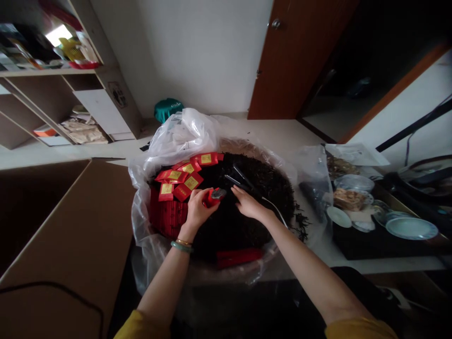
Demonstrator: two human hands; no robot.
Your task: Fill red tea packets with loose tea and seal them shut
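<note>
My left hand (198,208) is closed around a small red packet (212,198), tilted to the right; its end looks dark grey. My right hand (250,203) stretches its fingers out over dark tea-like leaves (270,179), a little right of the packet. Just beyond its fingertips lies a black two-armed tool (243,178) resembling a hair straightener, its arms apart, with a white cord near it. Several red packets with yellow labels (191,182) lie loosely on the left, above a row of stacked red packets (168,219). More red packets (239,257) lie at the near edge.
Clear plastic sheeting (141,235) lines the round container of leaves. A large cardboard box (70,240) stands on the left. To the right, a dark tray (367,247) bears dishes and a plastic tub (353,190). Shelves (52,108) and a brown door (293,61) stand behind.
</note>
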